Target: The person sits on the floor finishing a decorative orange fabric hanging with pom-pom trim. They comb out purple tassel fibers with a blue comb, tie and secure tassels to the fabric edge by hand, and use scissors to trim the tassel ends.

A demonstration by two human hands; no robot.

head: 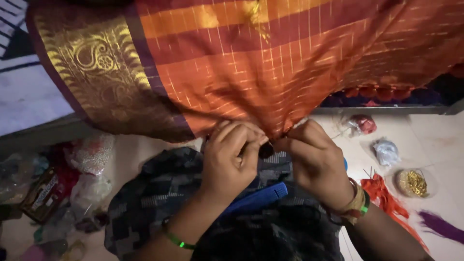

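1. Left hand (pixel 231 157) has its fingers curled together, pinched on the lower edge of the orange checked cloth (pixel 270 72) where that edge gathers to a point; right hand (pixel 314 159) pinches the same gathered point from the right side, fingertips closed on it.
2. Between the two hands sits a small dark thing (pixel 266 150); it is too hidden to tell what it is.
3. The cloth hangs down from the far side, its gold patterned border (pixel 96 63) at far left and a row of red tassels (pixel 382 92) along the hem at far right.
4. To do this well, I judge both pinches should stay close to the hem, with the cloth taut between them, so the worked spot does not slip.
5. A blue comb (pixel 258 198) lies on the dark patterned lap cloth (pixel 159 193), just near the hands.
6. On the floor to the right lie orange threads (pixel 386 193), a bowl of gold bits (pixel 412 182), purple thread (pixel 442 226) and small bags (pixel 386 151).
7. Open room is narrow: clutter at left (pixel 72 188), supplies at right; the freest way is toward the lap.
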